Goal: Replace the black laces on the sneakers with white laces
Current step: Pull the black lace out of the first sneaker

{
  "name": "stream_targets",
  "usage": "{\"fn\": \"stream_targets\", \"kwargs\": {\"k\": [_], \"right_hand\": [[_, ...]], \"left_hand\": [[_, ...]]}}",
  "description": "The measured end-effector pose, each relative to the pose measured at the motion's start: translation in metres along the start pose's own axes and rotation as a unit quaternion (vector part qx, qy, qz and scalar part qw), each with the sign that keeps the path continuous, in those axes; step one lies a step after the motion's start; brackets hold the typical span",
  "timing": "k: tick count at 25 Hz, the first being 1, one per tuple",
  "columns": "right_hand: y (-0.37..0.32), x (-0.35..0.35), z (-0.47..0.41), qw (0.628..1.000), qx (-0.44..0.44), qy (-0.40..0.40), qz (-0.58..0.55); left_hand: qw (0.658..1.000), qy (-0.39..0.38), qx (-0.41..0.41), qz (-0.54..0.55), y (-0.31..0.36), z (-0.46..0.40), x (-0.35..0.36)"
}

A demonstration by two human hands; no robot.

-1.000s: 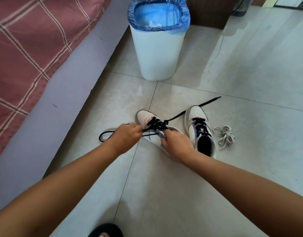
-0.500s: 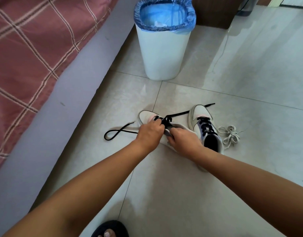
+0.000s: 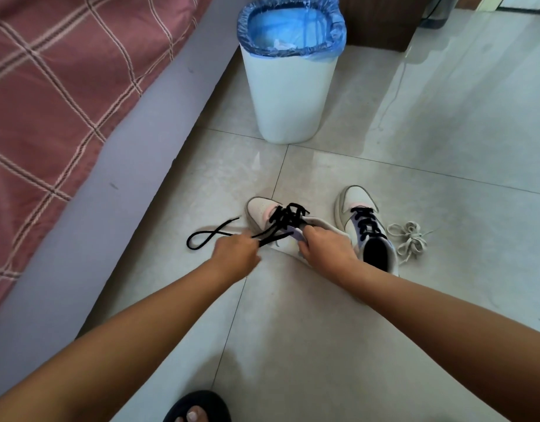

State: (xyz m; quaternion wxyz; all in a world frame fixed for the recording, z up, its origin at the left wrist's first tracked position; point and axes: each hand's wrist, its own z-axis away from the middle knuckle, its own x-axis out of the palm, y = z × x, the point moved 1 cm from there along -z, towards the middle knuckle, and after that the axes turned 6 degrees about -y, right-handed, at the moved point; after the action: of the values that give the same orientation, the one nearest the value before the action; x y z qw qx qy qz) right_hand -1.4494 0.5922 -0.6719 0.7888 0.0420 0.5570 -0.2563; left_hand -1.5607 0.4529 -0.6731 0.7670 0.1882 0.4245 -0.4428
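Left sneaker (image 3: 264, 213): it lay on the tiled floor (image 3: 293, 330), toe pointing away from the person and a little to the left; its long axis ran from the toe back under the right hand.
Right sneaker (image 3: 366, 229): it stood just beside the first one, on its right, toe pointing away, long axis nearly straight toward the person, opening at the near end.
Black lace (image 3: 288, 216): it was loosened on the left sneaker; two strands ran from the eyelets to the left hand, and a loose loop lay on the floor to the left of that hand.
Left hand (image 3: 236, 254): fingers were curled and clamped on the black lace strands; the hand was blurred.
Right hand (image 3: 326, 248): fingers were curled around the tongue and collar of the left sneaker, holding it.
White laces (image 3: 410, 240): one bundle lay on the floor just beside the right sneaker, on its right.
Edges: the bed side (image 3: 80, 208) ran along the left; a white bin (image 3: 288, 95) with a blue bag stood beyond the sneakers.
Open room: bare tiles lay to the right and in front of the person.
Count: two sneakers, one bundle of white laces, one bin.
Foot (image 3: 198, 409): toes in a dark slipper showed at the bottom edge.
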Motion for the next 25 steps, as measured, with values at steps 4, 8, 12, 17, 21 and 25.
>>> {"fn": "stream_targets", "kwargs": {"k": [4,8,12,17,21,25], "right_hand": [[0.001,0.003,0.0,1.0,-0.004,0.019,-0.002],[0.0,0.002,0.0,1.0,-0.006,0.012,-0.021],[0.003,-0.002,-0.003,0.998,0.034,-0.009,-0.06],[0.002,-0.001,-0.003,0.992,0.078,-0.018,-0.097],[0.0,-0.003,-0.002,0.971,0.103,-0.016,-0.217],[-0.019,-0.004,0.003,0.873,0.087,-0.088,-0.471]], "left_hand": [[0.985,0.138,0.015,0.105,0.043,-0.025,-0.018],[0.988,0.14,0.035,0.06,0.041,-0.029,-0.012],[0.998,0.047,0.012,-0.036,0.008,-0.009,0.008],[0.96,-0.189,-0.186,-0.085,-0.049,0.004,0.021],[0.987,-0.039,-0.153,0.039,-0.047,0.008,0.021],[0.966,0.043,-0.065,0.246,0.012,0.006,-0.008]]}}
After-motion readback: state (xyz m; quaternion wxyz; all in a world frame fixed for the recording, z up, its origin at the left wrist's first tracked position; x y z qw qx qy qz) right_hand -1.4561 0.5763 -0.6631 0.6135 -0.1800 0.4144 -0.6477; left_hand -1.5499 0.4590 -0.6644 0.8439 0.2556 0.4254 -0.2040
